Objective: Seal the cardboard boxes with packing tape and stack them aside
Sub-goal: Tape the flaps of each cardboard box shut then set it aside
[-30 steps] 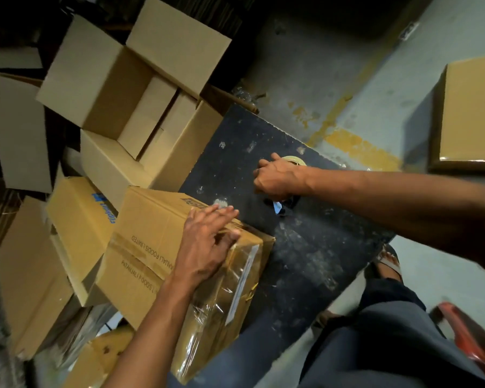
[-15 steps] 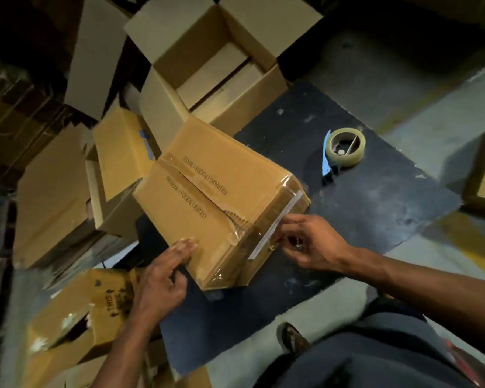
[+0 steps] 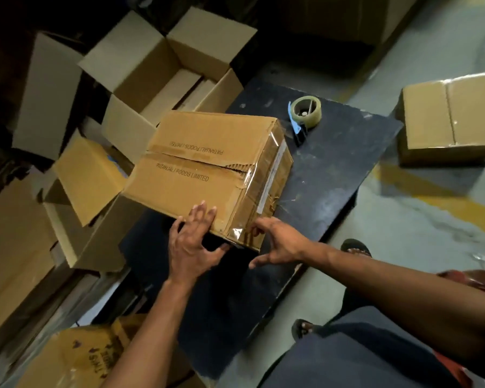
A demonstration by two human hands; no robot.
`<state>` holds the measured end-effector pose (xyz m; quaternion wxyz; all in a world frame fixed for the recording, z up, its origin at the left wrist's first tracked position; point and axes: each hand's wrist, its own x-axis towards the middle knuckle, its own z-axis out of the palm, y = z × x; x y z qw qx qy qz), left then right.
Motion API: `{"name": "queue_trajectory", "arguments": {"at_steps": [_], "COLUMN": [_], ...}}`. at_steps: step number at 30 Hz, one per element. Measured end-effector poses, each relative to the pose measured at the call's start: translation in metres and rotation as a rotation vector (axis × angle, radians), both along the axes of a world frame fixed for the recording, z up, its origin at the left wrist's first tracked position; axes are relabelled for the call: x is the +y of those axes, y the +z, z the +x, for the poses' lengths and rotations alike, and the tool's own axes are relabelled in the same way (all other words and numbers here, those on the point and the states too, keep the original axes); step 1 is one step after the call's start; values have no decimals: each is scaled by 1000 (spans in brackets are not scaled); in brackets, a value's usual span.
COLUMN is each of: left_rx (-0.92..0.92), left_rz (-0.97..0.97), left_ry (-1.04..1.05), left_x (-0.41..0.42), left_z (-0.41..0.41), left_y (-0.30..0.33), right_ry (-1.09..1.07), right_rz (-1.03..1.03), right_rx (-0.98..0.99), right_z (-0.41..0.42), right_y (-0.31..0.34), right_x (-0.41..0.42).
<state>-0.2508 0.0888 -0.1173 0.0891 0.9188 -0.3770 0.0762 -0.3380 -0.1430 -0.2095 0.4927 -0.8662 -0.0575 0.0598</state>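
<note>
A closed brown cardboard box [image 3: 205, 166] with printed lettering lies on a dark board [image 3: 333, 175], clear tape shining over its right end. My left hand [image 3: 192, 242] lies with straight fingers on the box's near top edge, thumb under the bottom edge. My right hand [image 3: 277, 242] reaches to the near right corner, fingers spread and touching the taped end. A roll of clear packing tape in a blue dispenser [image 3: 304, 113] stands on the board beyond the box, apart from both hands.
Several open and flattened cartons [image 3: 163, 65] crowd the left and back. A sealed box [image 3: 448, 119] sits on the grey floor at right, near a yellow floor stripe [image 3: 443, 191]. My feet in sandals [image 3: 356, 246] stand beside the board's near edge.
My right hand left the tape dispenser on the board and came to the box's taped end. The box turned on the board, and my left hand shifted to its near edge.
</note>
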Motion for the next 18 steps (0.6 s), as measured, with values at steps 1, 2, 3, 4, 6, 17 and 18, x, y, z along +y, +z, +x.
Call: {"name": "queue_trajectory", "arguments": {"at_steps": [1, 2, 3, 4, 6, 17, 18], "left_rx": [-4, -5, 4, 17, 33, 145, 111], "left_rz": [3, 6, 9, 14, 15, -206, -172], "left_ry": [3, 13, 31, 54, 100, 282, 267], "left_x": [0, -1, -2, -4, -9, -35, -34], "left_z": [-1, -1, -2, -4, -10, -30, -31], "left_y": [-1, -2, -3, -4, -5, -17, -20], "right_ry": [-27, -55, -86, -117, -161, -170, -167], "right_rz": [17, 33, 49, 67, 99, 104, 99], "right_rx": [-8, -26, -47, -66, -103, -74, -65], "right_z": [0, 1, 1, 2, 2, 4, 3], "right_y": [0, -1, -1, -1, -2, -18, -19], "right_x": [6, 11, 14, 16, 18, 21, 21]}}
